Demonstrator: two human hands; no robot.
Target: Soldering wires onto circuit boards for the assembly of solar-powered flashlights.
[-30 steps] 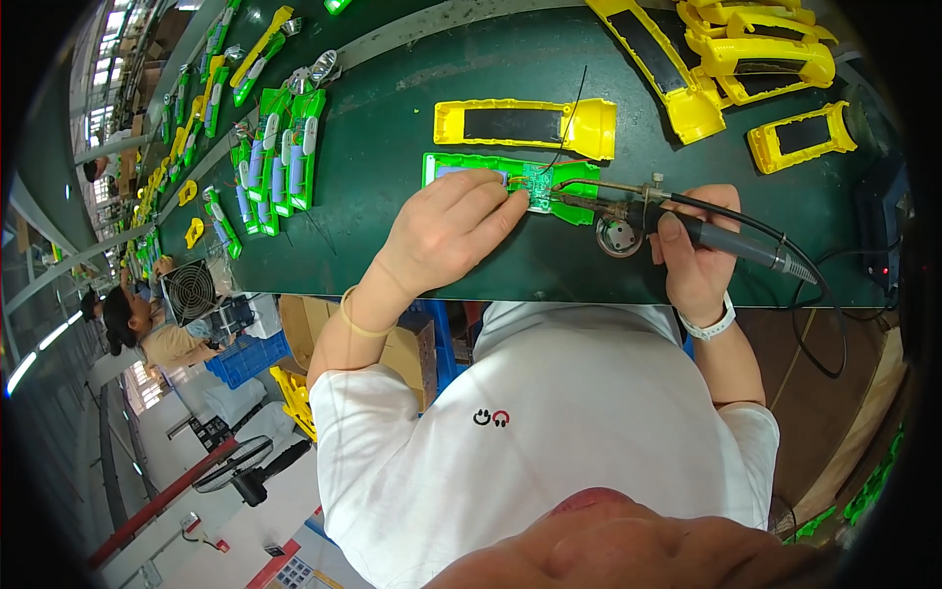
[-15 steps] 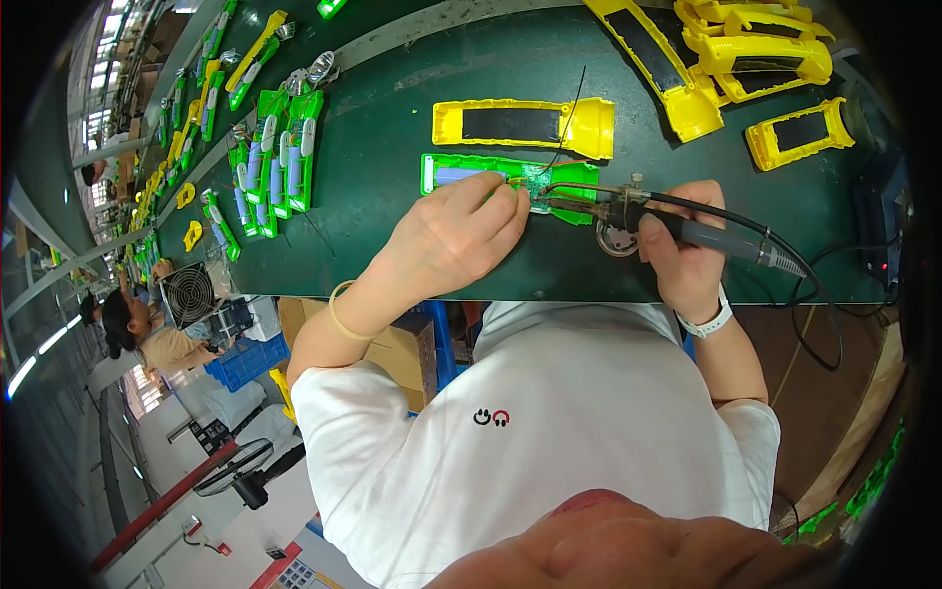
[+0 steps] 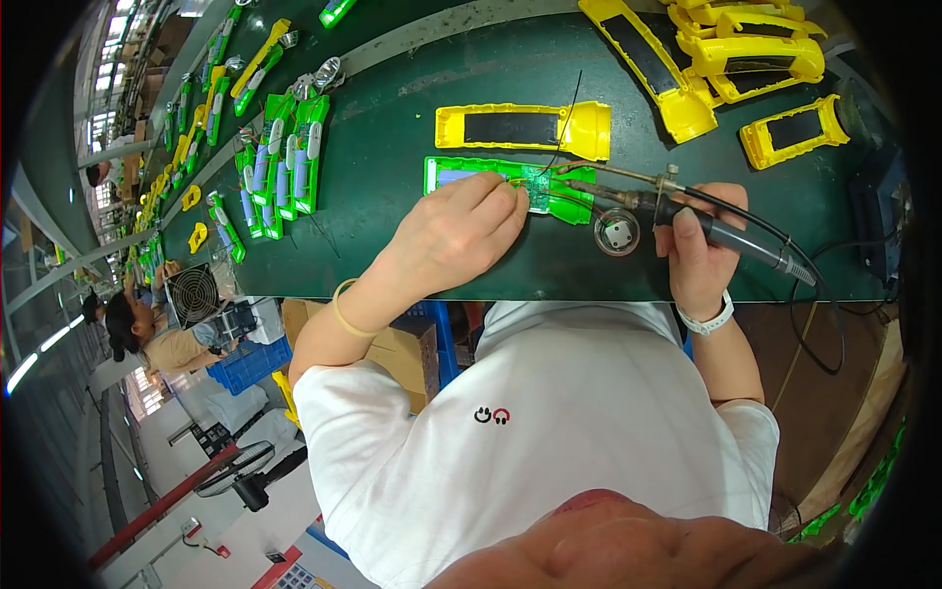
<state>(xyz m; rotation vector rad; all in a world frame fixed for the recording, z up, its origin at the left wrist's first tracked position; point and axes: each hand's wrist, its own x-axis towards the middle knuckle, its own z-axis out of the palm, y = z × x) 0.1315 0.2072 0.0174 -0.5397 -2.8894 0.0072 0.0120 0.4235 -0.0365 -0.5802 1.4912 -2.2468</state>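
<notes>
A green flashlight half-shell (image 3: 573,210) lies before me on the bench, with a purple battery cell (image 3: 456,177) and a small green circuit board (image 3: 538,185) inside. My left hand (image 3: 453,231) is closed in a pinch at the board's left edge, where thin coloured wires emerge; its fingertips partly hide them. In my right hand (image 3: 699,257) is a soldering iron (image 3: 734,239) with a thin metal feed tube along it. The iron's tip is near the board's right part. Beside the shell, a round lamp head (image 3: 617,234) rests on the bench, wired to it.
Just beyond lies a yellow half-shell (image 3: 589,128) with a dark panel. More yellow shells (image 3: 765,59) pile up at far right; filled green shells (image 3: 280,167) stand at left. The iron's black cable (image 3: 819,314) loops off right. A co-worker (image 3: 162,339) sits far left.
My right hand has drawn the soldering iron slightly right and up, uncovering more of the board and lamp head. My left hand keeps its pinch at nearly the same spot.
</notes>
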